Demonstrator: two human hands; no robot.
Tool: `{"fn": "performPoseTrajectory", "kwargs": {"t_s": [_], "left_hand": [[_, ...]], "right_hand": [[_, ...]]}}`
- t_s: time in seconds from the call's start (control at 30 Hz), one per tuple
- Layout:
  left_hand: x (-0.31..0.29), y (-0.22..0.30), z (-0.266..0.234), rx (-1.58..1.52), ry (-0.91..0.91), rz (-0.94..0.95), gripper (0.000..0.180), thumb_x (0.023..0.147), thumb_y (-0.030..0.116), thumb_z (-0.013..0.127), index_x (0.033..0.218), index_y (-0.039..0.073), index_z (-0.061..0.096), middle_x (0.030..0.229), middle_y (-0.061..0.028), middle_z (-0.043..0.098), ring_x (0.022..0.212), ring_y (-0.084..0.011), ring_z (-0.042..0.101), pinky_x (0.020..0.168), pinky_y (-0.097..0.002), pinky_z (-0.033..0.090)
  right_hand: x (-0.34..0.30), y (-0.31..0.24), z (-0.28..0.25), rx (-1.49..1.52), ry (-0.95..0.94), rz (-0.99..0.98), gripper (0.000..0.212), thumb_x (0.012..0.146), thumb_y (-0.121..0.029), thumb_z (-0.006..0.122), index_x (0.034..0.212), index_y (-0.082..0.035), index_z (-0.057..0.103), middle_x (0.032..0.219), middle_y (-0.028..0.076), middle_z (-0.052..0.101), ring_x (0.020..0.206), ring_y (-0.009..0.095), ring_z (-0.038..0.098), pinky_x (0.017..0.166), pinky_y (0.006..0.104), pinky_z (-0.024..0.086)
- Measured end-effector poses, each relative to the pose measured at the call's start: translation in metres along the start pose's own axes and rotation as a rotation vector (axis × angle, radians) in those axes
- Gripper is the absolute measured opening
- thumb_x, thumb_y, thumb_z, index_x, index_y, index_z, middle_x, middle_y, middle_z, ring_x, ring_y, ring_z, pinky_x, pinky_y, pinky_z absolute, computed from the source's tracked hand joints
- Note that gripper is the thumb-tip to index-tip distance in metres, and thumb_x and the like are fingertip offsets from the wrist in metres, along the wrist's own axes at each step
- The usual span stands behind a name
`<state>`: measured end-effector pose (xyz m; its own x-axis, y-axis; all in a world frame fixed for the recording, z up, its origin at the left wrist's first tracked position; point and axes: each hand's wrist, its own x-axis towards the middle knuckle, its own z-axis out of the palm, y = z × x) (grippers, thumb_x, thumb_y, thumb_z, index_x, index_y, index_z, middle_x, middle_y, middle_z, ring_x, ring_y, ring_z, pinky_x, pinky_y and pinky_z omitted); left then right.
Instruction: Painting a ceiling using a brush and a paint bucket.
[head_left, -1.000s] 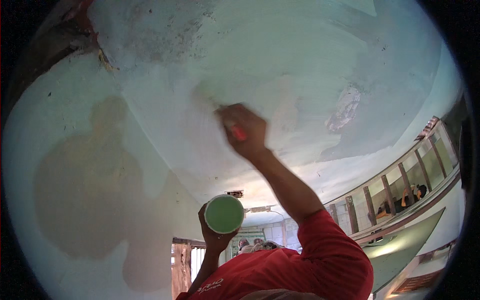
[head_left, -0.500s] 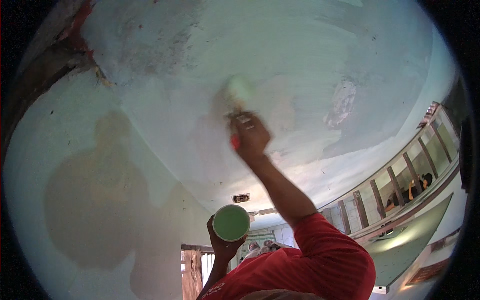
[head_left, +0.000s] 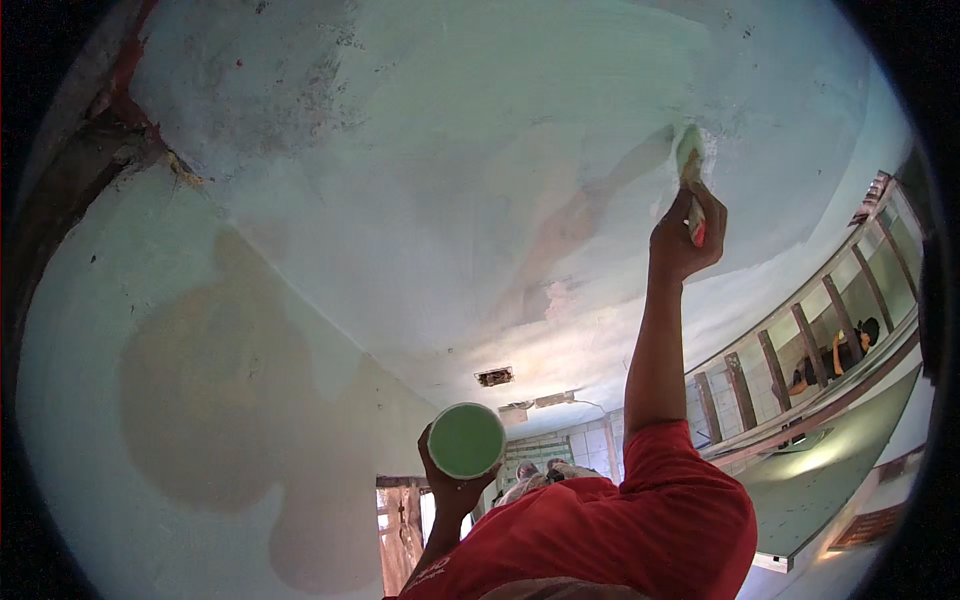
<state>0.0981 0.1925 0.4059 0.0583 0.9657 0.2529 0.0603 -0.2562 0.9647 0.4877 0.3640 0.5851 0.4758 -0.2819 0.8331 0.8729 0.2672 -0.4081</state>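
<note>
My right hand, arm stretched up and to the right, is closed round the handle of a paintbrush. Part of the handle shows red, and the bristles are coated in pale green. The bristle end meets the wall at a rough, pale patch. Lower down, my left hand grips a round white tub from below and the side. Green paint fills the tub's mouth as seen from above. Streaks of fresh green spread over the upper wall among duller, bluish areas.
An electrical wall box sits in the wall above the tub. At the right runs a railing with dark posts, near a green panel. A wall corner lies left, with a dark beam beyond. A wooden frame stands below.
My right hand has swept the paintbrush across the wall to the right and slightly up. The left hand still holds the tub in nearly the same place.
</note>
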Motion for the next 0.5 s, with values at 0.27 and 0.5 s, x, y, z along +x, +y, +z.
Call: {"fn": "performPoseTrajectory", "kwargs": {"t_s": [0.27, 0.5], "left_hand": [[0.019, -0.019, 0.018, 0.116, -0.005, 0.037, 0.106, 0.062, 0.02, 0.096, 0.144, 0.004, 0.031, 0.132, -0.0152, 0.051, 0.122, -0.0271, 0.055, 0.101, -0.0424, 0.049], [0.029, -0.029, 0.036, 0.015, 0.065, 0.031, 0.105, 0.06, 0.012, 0.098, 0.141, 0.007, 0.032, 0.133, -0.0134, 0.051, 0.121, -0.0267, 0.055, 0.101, -0.0445, 0.049]], "right_hand": [[-0.155, -0.142, 0.037, 0.262, -0.626, 0.016, 0.039, 0.073, -0.01, 0.077, 0.111, -0.017, 0.075, 0.105, 0.004, 0.072, 0.076, 0.017, 0.069, 0.065, 0.0326, 0.057], [-0.164, -0.207, 0.054, 0.762, -0.869, -0.044, 0.021, 0.079, -0.006, 0.073, 0.098, -0.016, 0.074, 0.104, 0.003, 0.072, 0.081, 0.023, 0.071, 0.066, 0.035, 0.058]]}}
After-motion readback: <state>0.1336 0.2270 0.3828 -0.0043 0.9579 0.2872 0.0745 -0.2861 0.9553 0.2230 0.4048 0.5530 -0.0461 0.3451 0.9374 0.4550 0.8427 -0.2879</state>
